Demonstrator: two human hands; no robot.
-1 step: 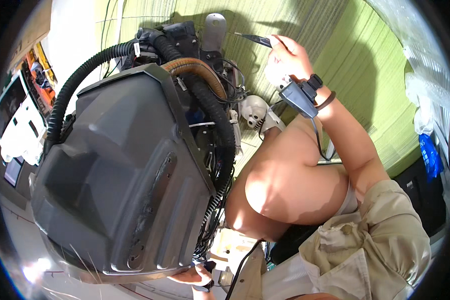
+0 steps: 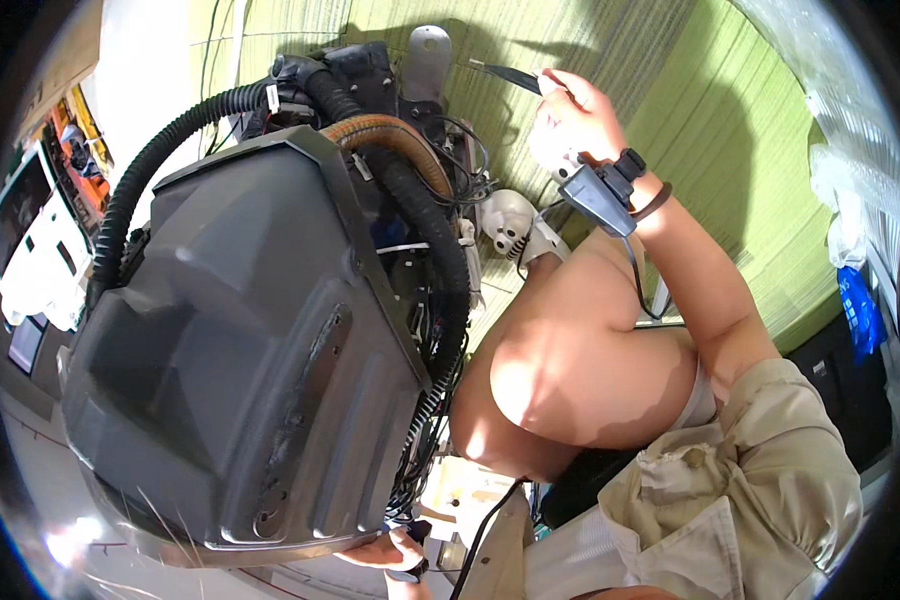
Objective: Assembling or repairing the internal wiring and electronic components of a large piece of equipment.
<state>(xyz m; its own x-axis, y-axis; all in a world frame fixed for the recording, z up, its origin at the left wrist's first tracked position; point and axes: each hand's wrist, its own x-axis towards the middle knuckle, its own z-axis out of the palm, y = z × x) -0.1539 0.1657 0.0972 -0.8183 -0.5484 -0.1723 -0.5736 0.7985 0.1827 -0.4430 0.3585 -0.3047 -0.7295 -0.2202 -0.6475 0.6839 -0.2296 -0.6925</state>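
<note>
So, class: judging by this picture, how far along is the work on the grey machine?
Done: the grey housing lies tipped, hoses and wiring exposed. In hand: the right hand holds a dark tool; the left hand steadies the housing's lower edge. Left: wiring remains uncovered.

The big housing is plain matte dark grey all over, no pattern, just some lighter scuffs. Looping over its top edge there's a ribbed black hose, and right beside that a coppery orange-brown hose. Just right of the housing sits a small off-white plastic part. The mat behind the housing is lime green with fine darker stripes. Up right of the housing, the right hand has a black pointed tool, plus a black strap with a grey box at the wrist. Shorts lower right are khaki beige.
</note>
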